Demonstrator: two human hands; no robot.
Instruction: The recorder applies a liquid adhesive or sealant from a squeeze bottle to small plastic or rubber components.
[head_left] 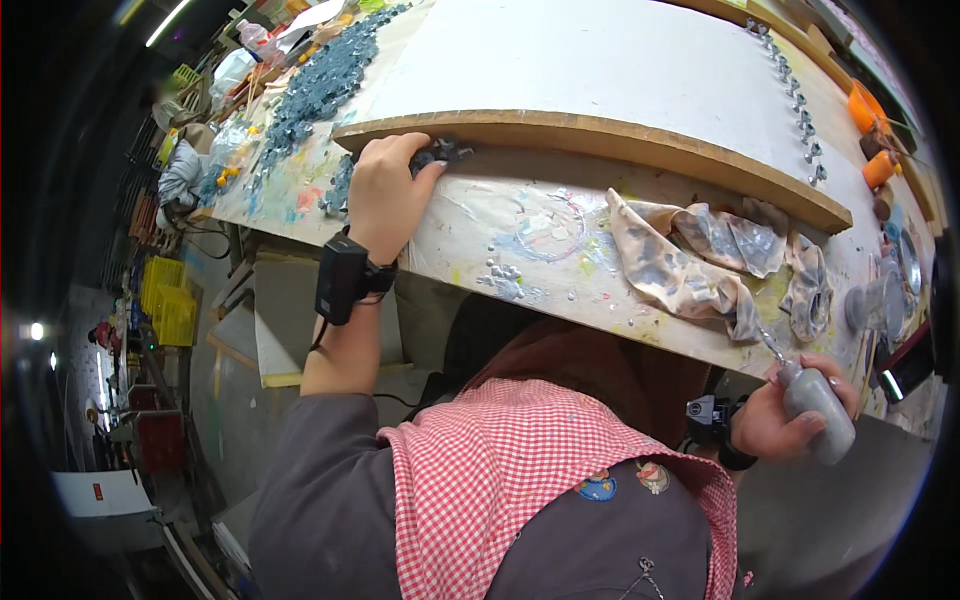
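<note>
My left hand [388,190] is at the near edge of a wooden-framed white board, its fingers closed round several small dark grey-blue pieces [440,155]. Their exact kind is too small to tell. Low on the right, my right hand [775,420] is wrapped around a grey squeeze bottle [822,415], whose thin nozzle points up and to the left. A stained, crumpled cloth [680,265] lies on the table just beyond the nozzle. Along the right side of the white board [560,65], several small grey pieces [803,115] stand in a row.
A large heap of small blue-grey pieces [320,85] spreads over the table's far left. Wooden strips [600,140] edge the board. Silver drops [505,280] spot the paint-stained tabletop. Orange containers [880,168] and a clear cup [875,305] stand at the right. Yellow crates [168,300] are at the left.
</note>
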